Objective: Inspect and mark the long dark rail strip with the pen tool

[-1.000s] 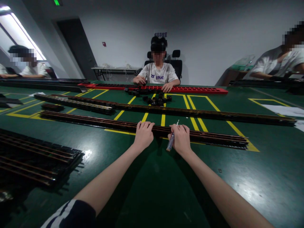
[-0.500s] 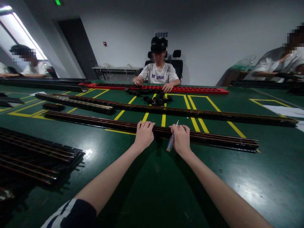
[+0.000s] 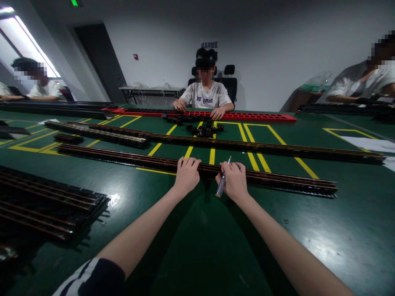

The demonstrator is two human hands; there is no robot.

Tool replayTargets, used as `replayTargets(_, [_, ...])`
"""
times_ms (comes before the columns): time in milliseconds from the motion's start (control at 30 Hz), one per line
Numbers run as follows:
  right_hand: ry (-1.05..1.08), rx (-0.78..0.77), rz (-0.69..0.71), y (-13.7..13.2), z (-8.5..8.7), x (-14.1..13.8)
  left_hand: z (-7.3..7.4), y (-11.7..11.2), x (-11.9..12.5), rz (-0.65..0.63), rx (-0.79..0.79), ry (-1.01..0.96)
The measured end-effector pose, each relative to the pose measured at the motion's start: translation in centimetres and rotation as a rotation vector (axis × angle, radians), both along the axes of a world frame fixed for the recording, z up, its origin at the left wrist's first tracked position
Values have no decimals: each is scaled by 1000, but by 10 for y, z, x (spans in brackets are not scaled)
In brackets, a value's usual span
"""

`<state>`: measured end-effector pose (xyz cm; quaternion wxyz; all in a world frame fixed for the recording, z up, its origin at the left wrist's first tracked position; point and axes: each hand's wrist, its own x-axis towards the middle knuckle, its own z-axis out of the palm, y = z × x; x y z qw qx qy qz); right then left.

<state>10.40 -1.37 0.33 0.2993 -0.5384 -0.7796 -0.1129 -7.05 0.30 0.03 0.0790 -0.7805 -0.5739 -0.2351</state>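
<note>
A long black rail with copper-coloured strips lies across the green table in front of me. My left hand is closed over its near edge, fingers bent across the top. To the right, my right hand holds a small screwdriver with a clear handle. The screwdriver's tip points up and away, and its handle slants down towards me. The fingers of this hand also rest against the rail; its thumb shows beside the handle.
A second long rail lies farther back, with a shorter rail bundle at its left. Small black parts sit beyond it. More strips are stacked at left. Across the table a co-worker sits behind a red slotted frame.
My right hand has shifted very slightly, and its thumb now shows left of the screwdriver handle. The left hand stays where it was on the rail.
</note>
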Motion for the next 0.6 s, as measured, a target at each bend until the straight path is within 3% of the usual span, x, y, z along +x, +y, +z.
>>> replayTargets(600, [101, -20, -57, 4, -6, 4, 2, -1, -1, -1, -5, -19])
